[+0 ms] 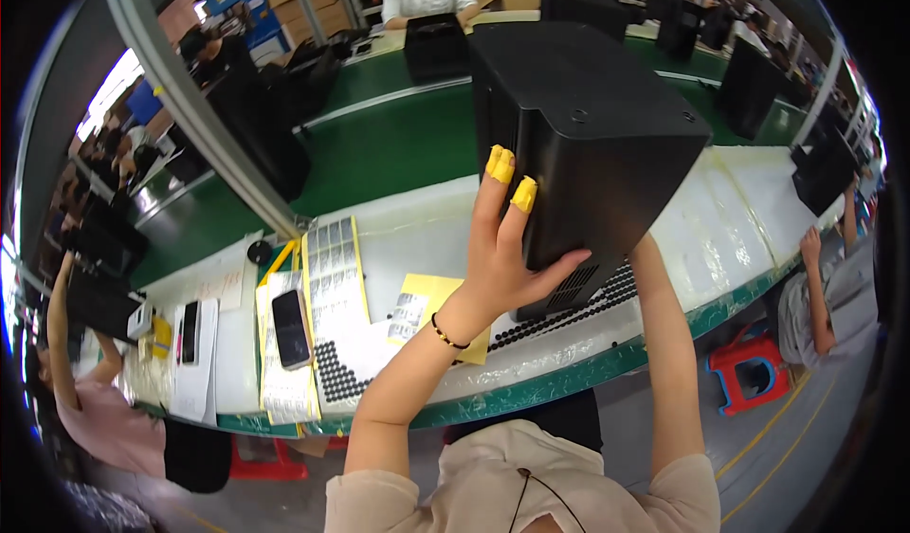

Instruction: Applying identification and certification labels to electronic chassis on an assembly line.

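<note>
A tall black computer case (607, 182), with a vent grille low on its near side, stands on the bench in front of me. My left hand (502, 249) grips its near left corner, the thumb on the near face and the long fingers, apart, along the left side. Yellow covers wrap two of those fingertips. My right hand (645, 247) reaches to the case's lower right side; its fingers are hidden behind the case. Small round black pads (336, 372) lie in rows below the case and to its left. A yellow-backed label sheet (431, 296) lies by my left wrist.
Label sheets (334, 258) and a phone (291, 328) lie to the left, beside a metal post (190, 88). A green conveyor (398, 135) runs beyond the bench. Co-workers sit on both sides and opposite; a red stool (749, 367) stands at right.
</note>
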{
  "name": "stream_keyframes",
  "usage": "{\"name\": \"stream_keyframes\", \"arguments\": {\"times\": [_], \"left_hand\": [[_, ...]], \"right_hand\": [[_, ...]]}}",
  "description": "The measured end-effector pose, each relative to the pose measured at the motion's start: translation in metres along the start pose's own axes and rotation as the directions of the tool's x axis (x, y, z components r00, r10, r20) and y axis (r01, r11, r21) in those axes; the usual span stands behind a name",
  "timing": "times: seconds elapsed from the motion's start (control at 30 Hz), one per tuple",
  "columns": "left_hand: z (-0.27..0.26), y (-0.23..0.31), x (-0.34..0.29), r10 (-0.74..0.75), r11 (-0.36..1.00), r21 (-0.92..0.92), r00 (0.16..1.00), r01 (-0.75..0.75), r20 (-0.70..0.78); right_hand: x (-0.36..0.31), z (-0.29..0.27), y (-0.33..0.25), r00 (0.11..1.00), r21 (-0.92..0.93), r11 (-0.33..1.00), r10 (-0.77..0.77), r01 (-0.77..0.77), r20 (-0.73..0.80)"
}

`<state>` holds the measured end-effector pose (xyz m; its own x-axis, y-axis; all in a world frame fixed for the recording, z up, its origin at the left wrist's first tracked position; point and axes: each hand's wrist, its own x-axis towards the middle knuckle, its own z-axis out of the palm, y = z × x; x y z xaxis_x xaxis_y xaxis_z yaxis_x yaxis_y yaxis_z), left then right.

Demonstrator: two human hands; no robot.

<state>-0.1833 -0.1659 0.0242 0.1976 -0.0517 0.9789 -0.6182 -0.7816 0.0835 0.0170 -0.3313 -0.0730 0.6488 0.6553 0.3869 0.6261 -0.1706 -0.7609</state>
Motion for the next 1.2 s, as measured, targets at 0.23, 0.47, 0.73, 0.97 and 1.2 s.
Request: {"name": "stream_keyframes", "arguments": {"times": [0.23,0.47,0.73,0.97,1.2], "left_hand": [[-0.075,0.014,-0.028,-0.314,0.949,0.09,0.874,0.303,0.372],[-0.134,0.033,-0.055,-0.613,0.786,0.286,0.63,0.548,0.476],[-0.089,0.137,0.057,0.305,0.952,-0.089,0.892,-0.292,0.333],[-0.098,0.132,0.097,0.493,0.869,-0.047,0.852,-0.493,0.173],[-0.096,0.143,0.086,0.422,0.898,-0.163,0.905,-0.409,0.053]], "right_hand": [[-0.036,-0.012,-0.009,0.855,0.658,0.659,0.517,-0.365,-0.043],[-0.075,0.004,0.024,0.855,0.416,0.821,0.491,-0.391,-0.167],[-0.086,0.038,0.104,0.843,0.244,0.931,0.353,-0.272,-0.405],[-0.087,0.032,0.074,0.833,0.34,0.939,0.23,-0.054,-0.504],[-0.07,0.036,-0.013,0.756,0.745,0.667,0.488,0.0,-0.436]]}}
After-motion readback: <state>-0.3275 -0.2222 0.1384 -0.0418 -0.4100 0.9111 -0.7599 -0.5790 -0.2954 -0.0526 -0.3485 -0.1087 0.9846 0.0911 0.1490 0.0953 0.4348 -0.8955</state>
